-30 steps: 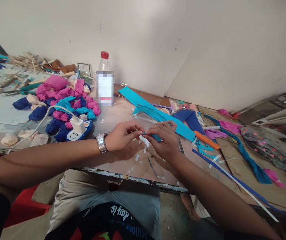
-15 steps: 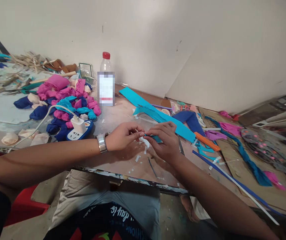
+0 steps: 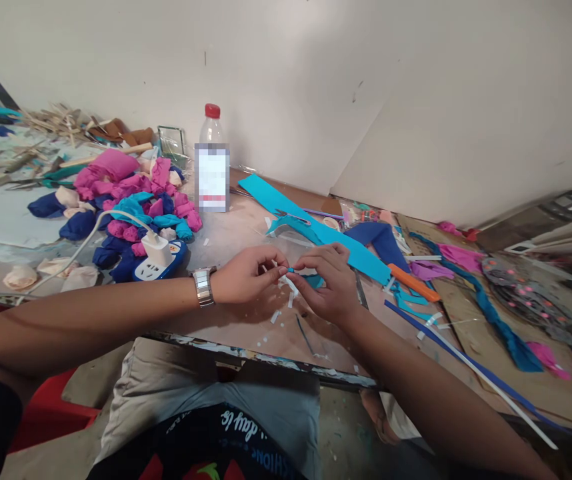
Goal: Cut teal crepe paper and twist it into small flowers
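My left hand, with a metal watch at its wrist, is closed in a pinch between thumb and forefinger. Facing it, my right hand is closed with its thumb and fingertips together. A small rolled piece of blue crepe paper is pinched where the two sets of fingertips meet, above the table. More teal material shows beneath my right palm; whether it joins the held piece I cannot tell. White paper scraps lie on the table below the hands. A long turquoise paper strip stretches behind them.
Left of the hands stand a power strip with a white charger and a pile of crumpled pink and blue pieces. A red-capped bottle is behind. An orange-handled cutter and a white stick lie right.
The fingertips have shifted slightly, and more of the small blue piece shows between them. My right fingers have opened up a little over the teal material.
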`<control>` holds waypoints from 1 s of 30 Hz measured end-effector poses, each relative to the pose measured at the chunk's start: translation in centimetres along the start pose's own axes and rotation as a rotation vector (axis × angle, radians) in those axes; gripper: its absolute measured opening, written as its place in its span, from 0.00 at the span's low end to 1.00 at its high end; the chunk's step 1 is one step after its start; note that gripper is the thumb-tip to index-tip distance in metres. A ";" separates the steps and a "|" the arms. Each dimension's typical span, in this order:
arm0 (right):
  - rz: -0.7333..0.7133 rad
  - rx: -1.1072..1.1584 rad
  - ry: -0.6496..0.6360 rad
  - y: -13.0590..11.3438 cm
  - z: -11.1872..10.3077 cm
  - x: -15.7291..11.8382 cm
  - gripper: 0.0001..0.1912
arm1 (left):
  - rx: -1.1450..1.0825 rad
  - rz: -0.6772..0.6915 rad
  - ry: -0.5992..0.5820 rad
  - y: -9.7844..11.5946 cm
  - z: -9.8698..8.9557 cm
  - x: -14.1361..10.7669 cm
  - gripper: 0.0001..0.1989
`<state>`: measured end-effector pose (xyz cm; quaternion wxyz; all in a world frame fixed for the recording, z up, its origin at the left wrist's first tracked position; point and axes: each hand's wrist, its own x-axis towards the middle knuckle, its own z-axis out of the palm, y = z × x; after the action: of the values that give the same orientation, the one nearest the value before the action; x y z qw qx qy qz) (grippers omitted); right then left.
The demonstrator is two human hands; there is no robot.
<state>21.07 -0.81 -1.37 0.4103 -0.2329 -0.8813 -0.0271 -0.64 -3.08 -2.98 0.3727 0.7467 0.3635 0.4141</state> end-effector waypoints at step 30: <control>-0.079 -0.076 -0.016 -0.1 -0.6 0.4 0.06 | 0.034 0.118 0.057 0.1 -0.5 0.1 0.16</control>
<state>21.22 -0.91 -0.66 0.3929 -0.2137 -0.8913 -0.0749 -1.01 -2.89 -2.70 0.3245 0.7608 0.3364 0.4503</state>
